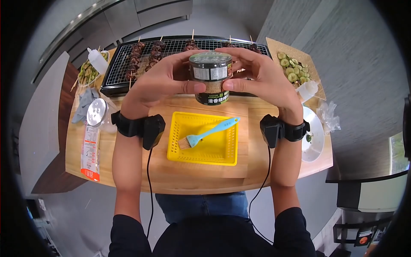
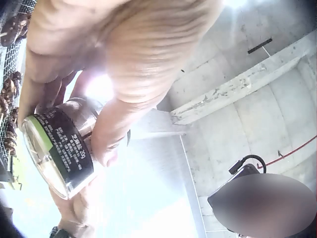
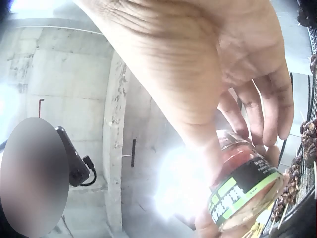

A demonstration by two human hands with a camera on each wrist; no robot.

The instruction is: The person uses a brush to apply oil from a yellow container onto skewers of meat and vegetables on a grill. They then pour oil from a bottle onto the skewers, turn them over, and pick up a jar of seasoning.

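Note:
A clear seasoning jar (image 1: 210, 85) with a dark lid, black and green labels and tan contents is held up in front of the grill. My left hand (image 1: 160, 79) grips it from the left, thumb on its near side. From the other side my right hand (image 1: 263, 79) holds it, thumb near the left one. The left wrist view shows the jar (image 2: 64, 148) tilted under the left hand (image 2: 114, 54). In the right wrist view the right hand's thumb lies on the jar (image 3: 245, 188), with the fingers of that hand (image 3: 213, 74) behind it.
Meat skewers (image 1: 155, 55) lie on the grill (image 1: 117, 70) behind the hands. A yellow basket (image 1: 203, 159) holds a blue brush (image 1: 214, 129). To the left stand a shaker jar (image 1: 97, 113) and a squeeze bottle (image 1: 97, 61); to the right are a white bowl (image 1: 314, 147) and sliced vegetables (image 1: 294, 70).

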